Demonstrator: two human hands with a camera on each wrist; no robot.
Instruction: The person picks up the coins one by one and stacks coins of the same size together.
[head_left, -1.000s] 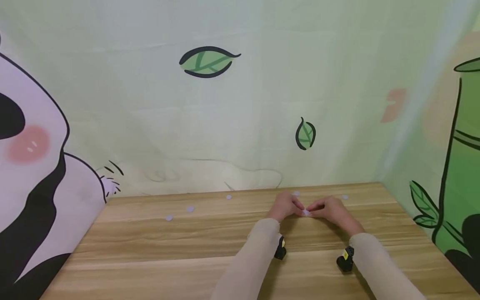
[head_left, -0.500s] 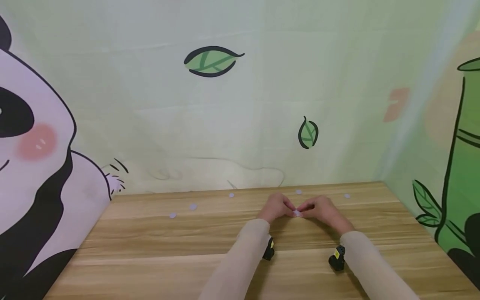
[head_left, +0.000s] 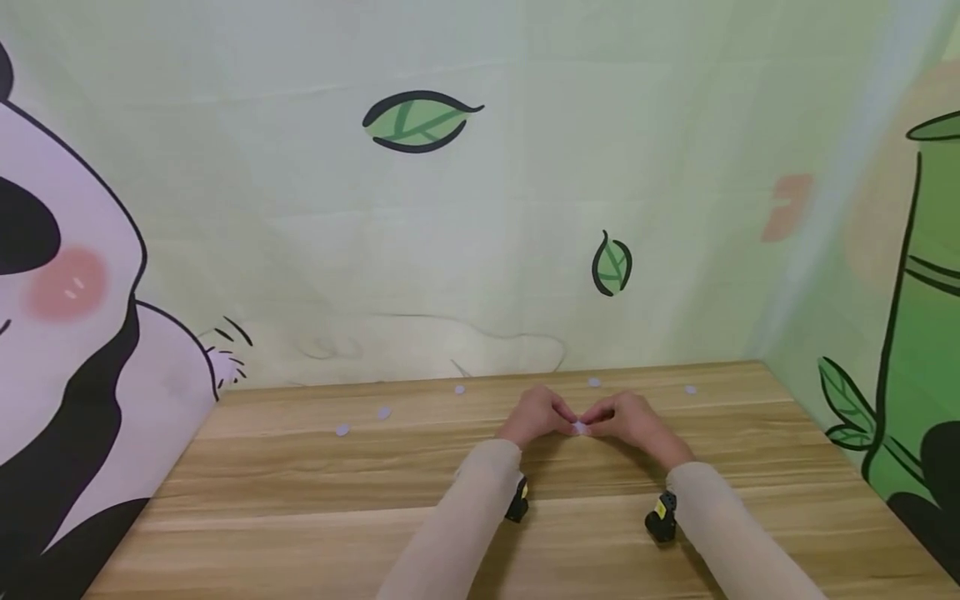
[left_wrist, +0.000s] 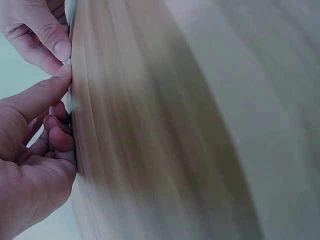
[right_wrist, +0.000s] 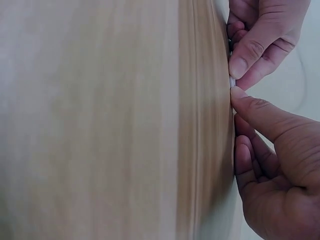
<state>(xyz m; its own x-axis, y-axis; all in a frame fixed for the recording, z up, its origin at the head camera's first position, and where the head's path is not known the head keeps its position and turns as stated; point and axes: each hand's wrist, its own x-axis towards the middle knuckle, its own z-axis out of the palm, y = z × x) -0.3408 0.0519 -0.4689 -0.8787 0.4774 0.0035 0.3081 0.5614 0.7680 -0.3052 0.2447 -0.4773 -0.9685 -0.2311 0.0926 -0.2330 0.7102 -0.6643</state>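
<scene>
A small pale, round, flat disc is held between my two hands at the table's far half, low over the wood. My left hand pinches its left side with thumb and fingertips. From the right, my right hand pinches the opposite side the same way. Both sets of fingertips nearly meet, hiding most of the disc. Only its thin edge shows between the thumbs in the right wrist view. The other fingers of the left hand are curled close to the tabletop.
More pale discs lie spread on the wooden table: two at the left, one at the back, one behind my hands and one at the right. A printed cloth wall stands behind the table.
Both hands have slid left across the table together, with the small disc still pinched between them. The other discs have stayed in place on the wood.
</scene>
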